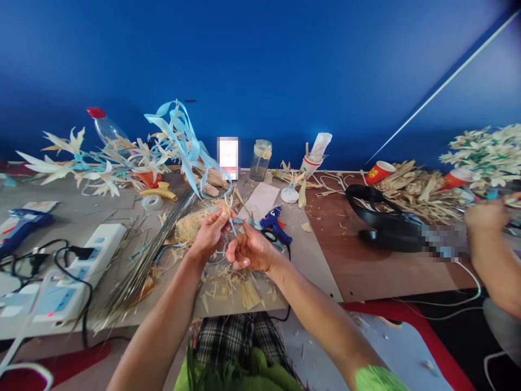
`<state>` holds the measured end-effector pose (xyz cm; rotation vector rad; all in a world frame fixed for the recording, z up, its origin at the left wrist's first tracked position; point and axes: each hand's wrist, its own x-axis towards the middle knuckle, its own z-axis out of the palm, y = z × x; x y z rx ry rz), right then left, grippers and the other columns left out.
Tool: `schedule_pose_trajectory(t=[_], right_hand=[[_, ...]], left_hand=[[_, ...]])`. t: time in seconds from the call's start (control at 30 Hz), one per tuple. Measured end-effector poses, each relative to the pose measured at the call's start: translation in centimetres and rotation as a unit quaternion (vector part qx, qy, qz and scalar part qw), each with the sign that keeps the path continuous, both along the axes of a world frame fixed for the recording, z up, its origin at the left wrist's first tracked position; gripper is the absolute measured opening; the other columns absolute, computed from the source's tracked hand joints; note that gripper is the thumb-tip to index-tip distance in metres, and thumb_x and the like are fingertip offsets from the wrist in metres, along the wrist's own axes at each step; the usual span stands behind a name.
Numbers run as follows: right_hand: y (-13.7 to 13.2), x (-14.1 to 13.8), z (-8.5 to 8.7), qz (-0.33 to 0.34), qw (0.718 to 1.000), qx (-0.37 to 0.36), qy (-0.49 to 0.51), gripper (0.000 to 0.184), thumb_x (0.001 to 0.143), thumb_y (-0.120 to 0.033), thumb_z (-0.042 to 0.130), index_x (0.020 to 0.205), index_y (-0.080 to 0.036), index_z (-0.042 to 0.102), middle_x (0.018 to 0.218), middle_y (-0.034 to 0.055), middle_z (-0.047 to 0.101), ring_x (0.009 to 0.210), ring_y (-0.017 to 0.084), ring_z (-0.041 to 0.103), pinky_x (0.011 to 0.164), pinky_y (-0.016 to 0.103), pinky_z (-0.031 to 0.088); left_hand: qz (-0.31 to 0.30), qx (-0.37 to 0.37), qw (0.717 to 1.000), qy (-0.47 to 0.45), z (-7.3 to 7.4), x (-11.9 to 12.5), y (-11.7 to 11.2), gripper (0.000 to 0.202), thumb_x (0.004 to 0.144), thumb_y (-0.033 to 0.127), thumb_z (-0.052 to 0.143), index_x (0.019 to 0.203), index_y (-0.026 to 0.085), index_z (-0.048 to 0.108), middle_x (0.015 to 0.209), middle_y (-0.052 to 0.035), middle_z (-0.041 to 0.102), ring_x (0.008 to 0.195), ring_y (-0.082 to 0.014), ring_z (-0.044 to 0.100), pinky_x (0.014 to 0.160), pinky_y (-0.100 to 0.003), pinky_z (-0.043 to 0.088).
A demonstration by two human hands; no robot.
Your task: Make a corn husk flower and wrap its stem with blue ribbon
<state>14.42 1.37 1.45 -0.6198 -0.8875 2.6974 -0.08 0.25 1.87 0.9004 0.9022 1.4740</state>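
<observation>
My left hand [212, 231] pinches a small pale dried-husk flower [228, 205] by its base between thumb and fingers. A light blue ribbon [233, 227] runs from that base toward my right hand [254, 247], whose fingers are curled and thumb raised on the ribbon's lower part. The exact pinch point is partly hidden. Just right of my hands lie a blue hot glue gun [277, 225] and black-handled scissors [269, 235]. Below and left are a fibrous yellowish bundle [189, 227] and a sheaf of thin metal wires [152, 258].
A white power strip [87, 271] with black cables sits left. Behind stand husk flowers [108, 176], looped blue ribbon [191, 146], a glass jar [260, 160] and a paper cup [311, 164]. Rightward lie a black strapped device [386, 231], husks [411, 187] and another person's hand [486, 217].
</observation>
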Motion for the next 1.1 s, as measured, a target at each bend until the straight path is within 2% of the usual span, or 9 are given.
schedule_pose_trajectory(t=[0.1,0.27,0.43,0.5,0.6,0.7,0.77,0.9,1.1], right_hand=[[0.3,0.8,0.3,-0.059,0.994,0.05,-0.081,0.074,0.084,-0.071,0.015,0.075,-0.013,0.06,0.065,0.0076,0.063,0.04,0.01,0.048,0.041,0.023,0.032],[-0.1,0.4,1.5,-0.233,0.93,0.241,-0.152,0.035,0.074,-0.05,0.061,0.088,-0.017,0.055,0.069,-0.0013,0.058,0.044,0.007,0.044,0.044,0.021,0.033],[-0.3,-1.6,0.8,-0.33,0.743,0.507,-0.286,0.019,0.068,-0.025,0.067,0.08,-0.017,0.055,0.072,-0.0002,0.057,0.06,0.011,0.049,0.057,0.024,0.038],[0.0,-2.1,0.3,-0.337,0.709,0.551,-0.282,0.009,0.072,-0.024,0.062,0.073,-0.018,0.055,0.068,-0.0002,0.055,0.062,0.012,0.048,0.059,0.025,0.037],[0.3,-2.4,0.1,-0.32,0.779,0.488,-0.228,0.015,0.077,-0.028,0.059,0.067,-0.018,0.054,0.06,-0.002,0.051,0.055,0.011,0.044,0.055,0.024,0.034],[0.5,-2.1,0.3,-0.23,0.932,0.256,-0.114,0.022,0.081,-0.034,0.055,0.067,-0.017,0.053,0.057,-0.003,0.051,0.045,0.008,0.04,0.046,0.022,0.031],[0.7,-1.7,0.5,-0.141,0.984,0.104,-0.03,0.024,0.084,-0.036,0.052,0.07,-0.016,0.053,0.059,-0.0028,0.055,0.04,0.005,0.037,0.043,0.02,0.031],[1.5,-0.7,1.1,-0.05,0.998,0.024,-0.026,0.044,0.091,-0.049,0.036,0.074,-0.014,0.056,0.059,0.0017,0.059,0.037,0.006,0.042,0.04,0.02,0.034],[2.8,0.4,0.8,-0.212,0.909,0.268,-0.238,0.054,0.082,-0.066,0.04,0.078,-0.015,0.059,0.052,0.0026,0.057,0.039,0.014,0.052,0.04,0.025,0.037]], left_hand=[[0.013,0.007,1.0,-0.017,-0.1,-0.1,0.3,0.026,0.073,0.042,0.067,0.072,0.016,0.066,0.059,0.0015,0.049,0.052,-0.0076,0.039,0.049,-0.021,0.031],[0.009,0.002,0.999,-0.032,-0.4,0.0,0.6,0.027,0.074,0.042,0.066,0.075,0.015,0.065,0.053,0.0033,0.044,0.051,-0.0074,0.037,0.051,-0.021,0.031],[0.026,-0.006,1.0,-0.011,-0.7,0.0,0.7,0.028,0.076,0.043,0.064,0.077,0.015,0.064,0.052,0.0045,0.042,0.05,-0.007,0.036,0.049,-0.02,0.028],[0.035,-0.003,0.999,-0.011,-0.8,-0.1,0.7,0.028,0.075,0.043,0.065,0.076,0.015,0.063,0.052,0.005,0.04,0.049,-0.0067,0.036,0.05,-0.021,0.03],[0.037,-0.007,0.999,-0.019,-0.6,-0.1,0.7,0.028,0.073,0.043,0.067,0.076,0.015,0.063,0.051,0.0052,0.04,0.048,-0.0068,0.037,0.049,-0.021,0.032],[0.03,-0.033,0.999,-0.02,-0.2,0.1,0.5,0.031,0.071,0.046,0.068,0.077,0.016,0.061,0.049,0.0057,0.04,0.044,-0.0071,0.038,0.044,-0.021,0.031],[0.023,-0.053,0.998,-0.014,0.0,0.2,0.3,0.033,0.071,0.047,0.067,0.079,0.016,0.061,0.049,0.0055,0.041,0.042,-0.0071,0.038,0.042,-0.02,0.029],[0.018,-0.055,0.998,0.006,-0.4,0.2,0.2,0.031,0.074,0.046,0.064,0.079,0.015,0.061,0.05,0.0052,0.042,0.041,-0.0063,0.035,0.04,-0.02,0.027],[0.047,-0.002,0.998,0.034,-1.1,0.2,0.9,0.029,0.077,0.042,0.063,0.076,0.014,0.066,0.053,0.0032,0.045,0.051,-0.0065,0.038,0.05,-0.019,0.031]])
